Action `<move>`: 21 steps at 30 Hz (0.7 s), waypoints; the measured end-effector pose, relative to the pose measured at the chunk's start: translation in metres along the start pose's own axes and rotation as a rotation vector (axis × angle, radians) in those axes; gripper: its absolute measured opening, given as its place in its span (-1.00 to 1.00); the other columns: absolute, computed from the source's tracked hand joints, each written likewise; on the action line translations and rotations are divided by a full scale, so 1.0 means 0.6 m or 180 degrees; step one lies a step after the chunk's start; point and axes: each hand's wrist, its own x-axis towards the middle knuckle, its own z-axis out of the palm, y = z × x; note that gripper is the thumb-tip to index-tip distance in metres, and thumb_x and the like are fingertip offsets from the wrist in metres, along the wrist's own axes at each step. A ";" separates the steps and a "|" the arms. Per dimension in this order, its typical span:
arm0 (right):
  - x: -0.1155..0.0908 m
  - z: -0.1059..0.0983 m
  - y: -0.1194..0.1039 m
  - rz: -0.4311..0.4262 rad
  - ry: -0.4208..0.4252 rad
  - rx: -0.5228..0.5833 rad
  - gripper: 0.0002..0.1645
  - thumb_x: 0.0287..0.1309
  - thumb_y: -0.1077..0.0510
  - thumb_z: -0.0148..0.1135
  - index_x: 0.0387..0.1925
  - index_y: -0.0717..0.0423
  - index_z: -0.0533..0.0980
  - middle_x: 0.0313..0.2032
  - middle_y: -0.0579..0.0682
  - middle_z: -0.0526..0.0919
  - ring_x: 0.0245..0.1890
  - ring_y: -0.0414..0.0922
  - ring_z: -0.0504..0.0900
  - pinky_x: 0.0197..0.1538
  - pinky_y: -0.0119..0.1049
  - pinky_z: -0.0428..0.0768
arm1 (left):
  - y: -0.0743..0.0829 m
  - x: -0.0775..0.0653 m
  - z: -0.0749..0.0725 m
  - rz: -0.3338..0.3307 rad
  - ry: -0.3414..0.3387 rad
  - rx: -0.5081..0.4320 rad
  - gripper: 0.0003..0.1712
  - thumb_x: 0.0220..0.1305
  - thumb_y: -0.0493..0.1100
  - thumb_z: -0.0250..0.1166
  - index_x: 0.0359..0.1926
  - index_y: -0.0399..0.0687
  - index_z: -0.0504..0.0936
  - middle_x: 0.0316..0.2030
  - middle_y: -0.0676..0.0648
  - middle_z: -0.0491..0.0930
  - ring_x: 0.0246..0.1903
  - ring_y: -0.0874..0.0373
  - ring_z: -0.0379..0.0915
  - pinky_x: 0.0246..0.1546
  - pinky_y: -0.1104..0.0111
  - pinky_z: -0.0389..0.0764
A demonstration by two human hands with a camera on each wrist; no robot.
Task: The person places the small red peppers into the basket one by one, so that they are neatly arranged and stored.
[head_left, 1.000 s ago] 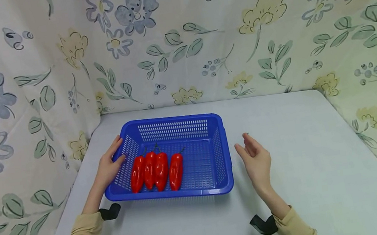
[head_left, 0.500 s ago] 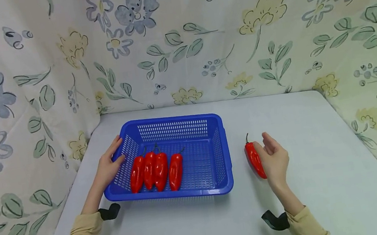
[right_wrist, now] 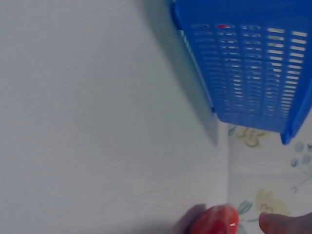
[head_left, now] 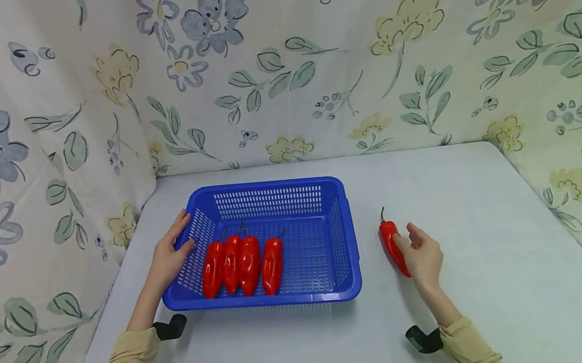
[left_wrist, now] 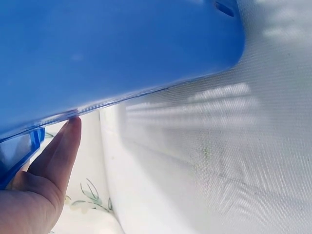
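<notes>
My left hand (head_left: 169, 256) holds the left side of a blue plastic basket (head_left: 264, 301), the thumb over the rim and the fingers along the outside. In the left wrist view a fingertip (left_wrist: 74, 124) meets the basket's edge. Several glossy red chili peppers (head_left: 249, 266) lie side by side in the left half of the basket. Right of it, a single red chili pepper (head_left: 390, 239) lies on the table, stem pointing away. My right hand (head_left: 422, 259) is beside that pepper, its thumb overlapping it in the head view; the right wrist view shows the thumb (right_wrist: 287, 224) apart from the pepper.
A white cloth-covered table (head_left: 514, 273) carries the basket and the loose pepper. A floral curtain (head_left: 276, 83) closes off the back and both sides. The basket's perforated right wall (right_wrist: 243, 73) stands near my right hand.
My right hand has shifted right, uncovering the loose pepper, then come slightly down and back beside it. The left hand and basket stay put.
</notes>
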 end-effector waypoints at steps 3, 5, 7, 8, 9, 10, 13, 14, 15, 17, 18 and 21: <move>0.002 0.006 0.010 0.0093 -0.0065 -0.0074 -0.38 0.25 0.13 0.14 0.30 0.25 0.30 0.26 0.27 0.40 0.25 0.18 0.39 0.26 -0.01 0.44 | 0.000 0.000 0.000 0.0002 -0.0003 -0.0001 -0.34 0.31 -0.37 0.06 0.42 -0.18 0.15 0.47 -0.17 -0.01 0.41 -0.31 -0.07 0.27 -0.26 0.12; 0.001 0.009 0.013 0.0126 -0.0104 -0.0126 -0.37 0.24 0.13 0.14 0.31 0.25 0.30 0.25 0.28 0.40 0.25 0.18 0.39 0.26 -0.01 0.45 | 0.000 0.000 0.000 0.0007 -0.0006 -0.0029 -0.34 0.30 -0.37 0.06 0.42 -0.19 0.15 0.47 -0.18 -0.02 0.42 -0.30 -0.08 0.28 -0.25 0.11; 0.001 0.012 0.016 0.0139 -0.0147 -0.0177 -0.36 0.24 0.14 0.14 0.31 0.25 0.29 0.25 0.30 0.40 0.24 0.20 0.39 0.26 0.00 0.44 | 0.001 0.000 0.000 0.0014 -0.0002 -0.0054 -0.34 0.30 -0.38 0.06 0.41 -0.20 0.15 0.47 -0.18 -0.02 0.42 -0.30 -0.09 0.29 -0.25 0.09; 0.000 0.013 0.018 0.0141 -0.0167 -0.0209 -0.36 0.24 0.14 0.14 0.32 0.26 0.28 0.25 0.30 0.40 0.24 0.20 0.38 0.26 0.00 0.44 | 0.002 0.000 0.000 0.0020 -0.0002 -0.0064 -0.34 0.30 -0.38 0.06 0.41 -0.21 0.15 0.47 -0.18 -0.02 0.42 -0.30 -0.09 0.30 -0.25 0.08; -0.001 0.014 0.019 0.0124 -0.0178 -0.0244 -0.35 0.24 0.14 0.15 0.31 0.27 0.28 0.24 0.31 0.40 0.24 0.21 0.39 0.27 0.02 0.43 | 0.002 0.000 0.000 0.0023 -0.0001 -0.0070 -0.34 0.30 -0.38 0.06 0.41 -0.21 0.15 0.47 -0.18 -0.02 0.42 -0.30 -0.10 0.30 -0.25 0.08; -0.002 0.015 0.020 0.0105 -0.0186 -0.0296 -0.35 0.23 0.14 0.15 0.31 0.28 0.28 0.24 0.32 0.41 0.23 0.22 0.39 0.27 0.03 0.43 | 0.002 0.000 0.000 0.0022 0.0001 -0.0073 -0.34 0.30 -0.38 0.06 0.41 -0.21 0.16 0.47 -0.18 -0.02 0.42 -0.29 -0.09 0.30 -0.25 0.08; -0.002 0.020 0.026 0.0023 -0.0187 -0.0400 -0.35 0.21 0.15 0.16 0.30 0.29 0.28 0.22 0.34 0.42 0.21 0.24 0.40 0.27 0.08 0.42 | 0.003 0.000 0.000 0.0015 0.0003 -0.0052 -0.34 0.29 -0.38 0.06 0.41 -0.21 0.17 0.47 -0.17 -0.01 0.42 -0.29 -0.09 0.30 -0.24 0.09; -0.003 0.021 0.027 -0.0011 -0.0172 -0.0432 -0.35 0.20 0.15 0.16 0.30 0.30 0.29 0.21 0.34 0.43 0.20 0.24 0.40 0.26 0.10 0.42 | 0.004 0.000 0.000 0.0007 0.0001 -0.0044 -0.34 0.29 -0.38 0.06 0.41 -0.20 0.17 0.47 -0.17 -0.01 0.42 -0.28 -0.08 0.30 -0.24 0.09; -0.003 0.023 0.029 -0.0044 -0.0146 -0.0454 -0.35 0.20 0.16 0.16 0.29 0.30 0.30 0.20 0.35 0.44 0.18 0.24 0.41 0.25 0.12 0.42 | 0.004 0.000 0.000 -0.0003 -0.0001 -0.0036 -0.34 0.29 -0.38 0.07 0.41 -0.20 0.17 0.47 -0.17 -0.01 0.42 -0.28 -0.08 0.30 -0.24 0.10; -0.004 0.027 0.032 -0.0073 -0.0114 -0.0452 -0.35 0.19 0.15 0.17 0.29 0.29 0.30 0.20 0.34 0.44 0.17 0.24 0.42 0.23 0.13 0.43 | 0.006 0.000 0.000 -0.0015 0.0003 -0.0030 -0.34 0.29 -0.38 0.07 0.41 -0.20 0.17 0.47 -0.17 -0.01 0.42 -0.27 -0.08 0.31 -0.22 0.10; -0.004 0.029 0.033 -0.0086 -0.0091 -0.0444 -0.35 0.19 0.16 0.17 0.29 0.29 0.30 0.20 0.34 0.45 0.17 0.24 0.42 0.23 0.13 0.44 | 0.007 0.000 0.000 -0.0021 0.0007 -0.0033 -0.34 0.29 -0.38 0.07 0.41 -0.20 0.17 0.47 -0.17 0.00 0.43 -0.27 -0.08 0.32 -0.21 0.09; -0.005 0.033 0.036 -0.0105 0.0004 -0.0408 -0.37 0.18 0.17 0.20 0.27 0.28 0.33 0.18 0.33 0.47 0.16 0.24 0.44 0.21 0.12 0.46 | 0.012 -0.001 -0.001 -0.0011 0.0025 -0.0039 -0.34 0.27 -0.40 0.08 0.39 -0.23 0.18 0.46 -0.20 0.01 0.42 -0.28 -0.07 0.32 -0.20 0.09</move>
